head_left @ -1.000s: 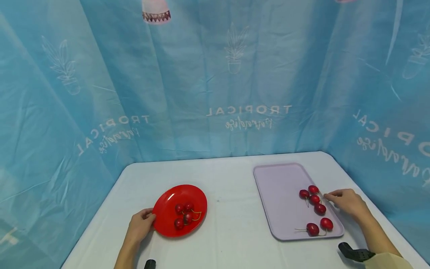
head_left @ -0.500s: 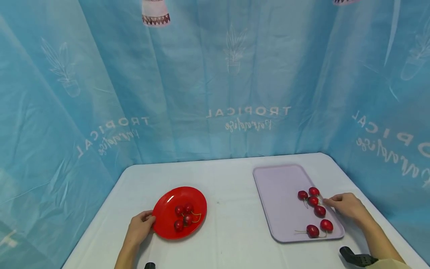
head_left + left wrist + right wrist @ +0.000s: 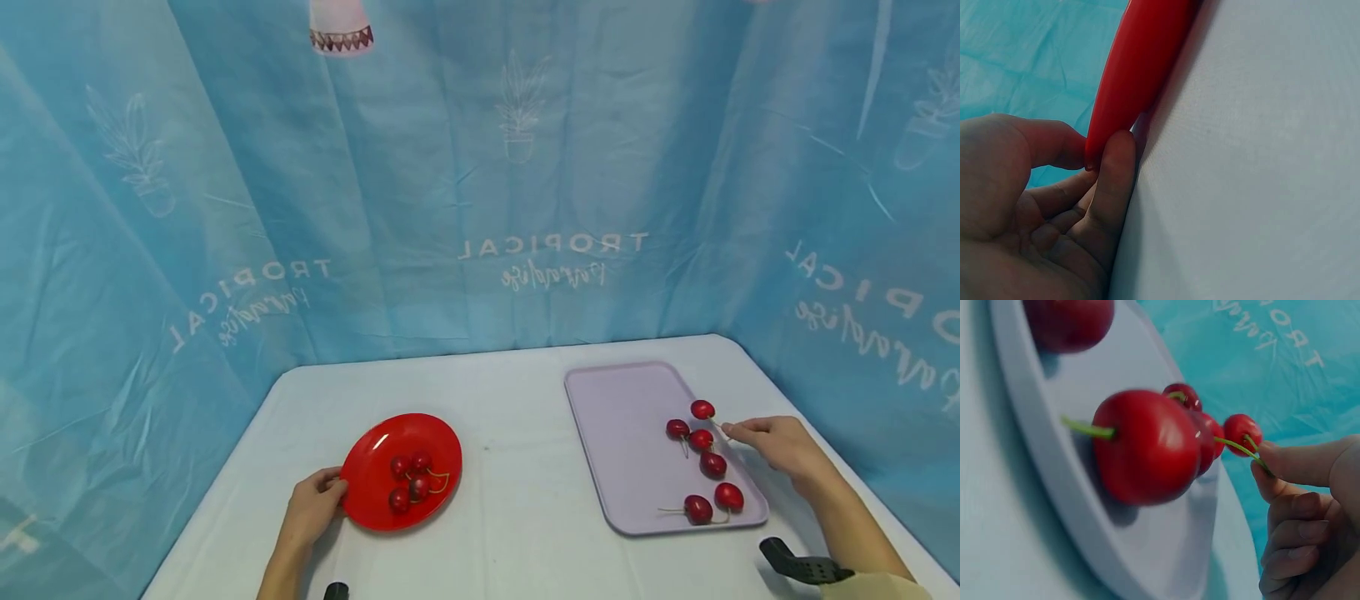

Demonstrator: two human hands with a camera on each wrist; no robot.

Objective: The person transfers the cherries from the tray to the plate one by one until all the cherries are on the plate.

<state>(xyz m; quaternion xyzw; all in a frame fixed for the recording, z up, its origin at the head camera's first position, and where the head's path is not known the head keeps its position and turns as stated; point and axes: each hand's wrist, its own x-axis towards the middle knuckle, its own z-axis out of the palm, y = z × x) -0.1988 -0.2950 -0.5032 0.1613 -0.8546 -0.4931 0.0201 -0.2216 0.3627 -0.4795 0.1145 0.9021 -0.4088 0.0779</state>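
Where the lavender tray [image 3: 622, 433] sits at lower right of the head view, right hand [image 3: 780, 446] pinches one cherry [image 3: 702, 409] by its stem, lifting it clear of its neighbours. Left hand [image 3: 315, 504], lower left, grips the red plate [image 3: 375, 492] rim, apparently steadying it; four cherries [image 3: 411, 482] inside.

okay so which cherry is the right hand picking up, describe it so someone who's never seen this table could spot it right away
Look at the lilac tray on the right of the white table; six cherries lie along its right side. The one you want is the farthest cherry, at the top of that group. Unlike the others, its stem is pinched by the right hand, and it sits slightly apart from the cluster.
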